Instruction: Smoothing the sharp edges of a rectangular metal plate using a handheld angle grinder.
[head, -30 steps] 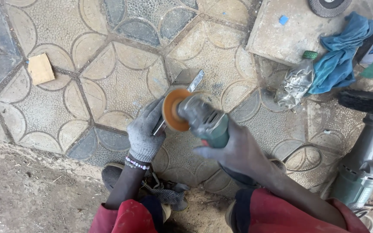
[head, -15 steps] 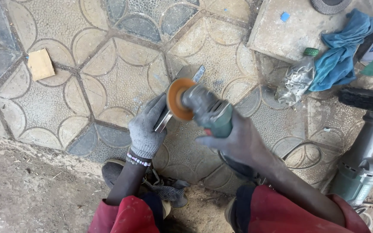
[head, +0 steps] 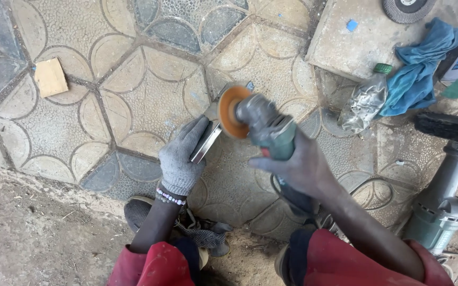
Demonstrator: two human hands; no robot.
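A green-bodied handheld angle grinder (head: pixel 271 132) with a round orange disc (head: pixel 231 112) lies slantwise above the patterned tile floor, its disc at the far-left end and its body running near-right. The disc stands nearly on edge, touching a flat, narrow strip of grey metal (head: pixel 208 140). That strip slants from near left to far right, its far end hidden behind the disc.

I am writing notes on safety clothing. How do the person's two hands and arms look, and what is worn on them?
The left hand wears a grey knitted work glove, dusty and worn, with a beaded bracelet of white and pink beads at the wrist. The right hand is bare, with no glove. Both forearms are uncovered. Red sleeves show at the lower edge of the picture.
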